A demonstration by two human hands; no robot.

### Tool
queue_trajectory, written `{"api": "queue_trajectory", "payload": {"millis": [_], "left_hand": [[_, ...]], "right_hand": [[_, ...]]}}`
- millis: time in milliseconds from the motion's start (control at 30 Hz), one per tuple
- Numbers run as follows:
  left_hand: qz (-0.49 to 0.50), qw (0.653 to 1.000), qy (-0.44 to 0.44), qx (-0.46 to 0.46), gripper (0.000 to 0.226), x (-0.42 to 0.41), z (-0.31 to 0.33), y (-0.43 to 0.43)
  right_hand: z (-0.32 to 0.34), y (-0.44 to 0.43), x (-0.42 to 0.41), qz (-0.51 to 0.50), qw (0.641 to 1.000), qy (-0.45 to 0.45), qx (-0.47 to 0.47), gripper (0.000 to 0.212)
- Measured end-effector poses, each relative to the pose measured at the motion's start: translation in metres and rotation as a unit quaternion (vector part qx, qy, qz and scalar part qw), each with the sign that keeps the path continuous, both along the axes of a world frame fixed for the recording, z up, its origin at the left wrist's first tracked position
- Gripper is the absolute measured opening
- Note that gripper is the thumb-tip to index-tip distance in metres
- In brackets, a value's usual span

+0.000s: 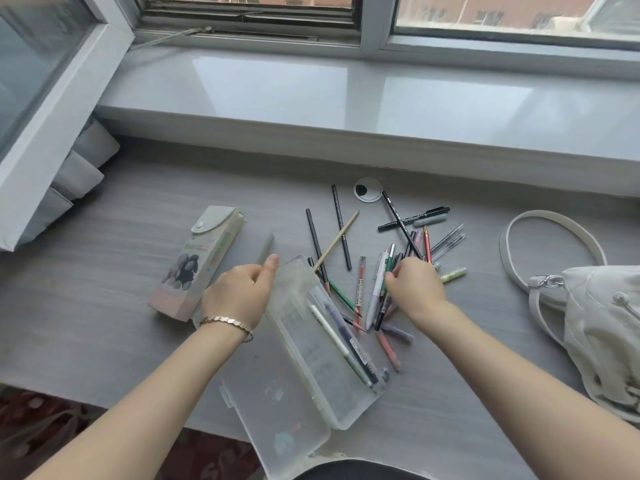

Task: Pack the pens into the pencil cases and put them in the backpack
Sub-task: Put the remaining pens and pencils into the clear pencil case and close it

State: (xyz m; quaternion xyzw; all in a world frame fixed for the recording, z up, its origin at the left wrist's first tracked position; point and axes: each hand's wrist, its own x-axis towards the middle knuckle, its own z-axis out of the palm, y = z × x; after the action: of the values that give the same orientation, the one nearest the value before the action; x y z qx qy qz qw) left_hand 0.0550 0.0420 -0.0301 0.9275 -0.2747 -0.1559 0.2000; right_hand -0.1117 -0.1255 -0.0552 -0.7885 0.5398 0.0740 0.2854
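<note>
Early going, by the look of it. Two or three pens already down in the clear plastic case (322, 344), lying along its right wall at centre frame, lid hinged open toward the lower middle. Most of the pile (388, 258) lay loose on the grey desk (104, 271), scattered right of centre, some crossing each other. Left hand (239, 292) rested on the clear case's upper left corner, thumb up along the rim, fingers curled over the edge, steadying it. Right hand (415, 282) dug into the heap, fingers bunched together among several pens; could not tell which one was pinched, if any. Second case, the printed one with a snap flap (201, 265), lay closed at centre left, contents hidden. Pale backpack (595, 323) slumped at the right edge, strap looped out, nothing packed into it yet as far as could be seen.
</note>
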Motion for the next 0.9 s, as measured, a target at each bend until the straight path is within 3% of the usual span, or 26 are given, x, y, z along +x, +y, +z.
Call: {"api": "queue_trajectory", "payload": {"millis": [133, 500, 733, 900], "left_hand": [[-0.009, 1.000, -0.018, 0.012, 0.059, -0.004, 0.000, 0.001], [-0.026, 0.999, -0.028, 0.018, 0.057, -0.004, -0.005, 0.001], [-0.024, 0.999, -0.023, 0.025, 0.058, -0.004, -0.002, 0.006], [-0.022, 0.999, -0.018, 0.032, 0.058, -0.005, 0.002, 0.009]], "right_hand": [[-0.017, 0.000, 0.009, 0.024, 0.997, 0.066, -0.010, 0.008], [-0.024, 0.006, 0.032, 0.064, 0.993, 0.067, -0.077, 0.026], [-0.020, 0.003, 0.021, -0.021, 1.000, -0.003, -0.017, 0.026], [-0.018, 0.004, 0.015, 0.016, 0.998, -0.053, -0.010, 0.020]]}}
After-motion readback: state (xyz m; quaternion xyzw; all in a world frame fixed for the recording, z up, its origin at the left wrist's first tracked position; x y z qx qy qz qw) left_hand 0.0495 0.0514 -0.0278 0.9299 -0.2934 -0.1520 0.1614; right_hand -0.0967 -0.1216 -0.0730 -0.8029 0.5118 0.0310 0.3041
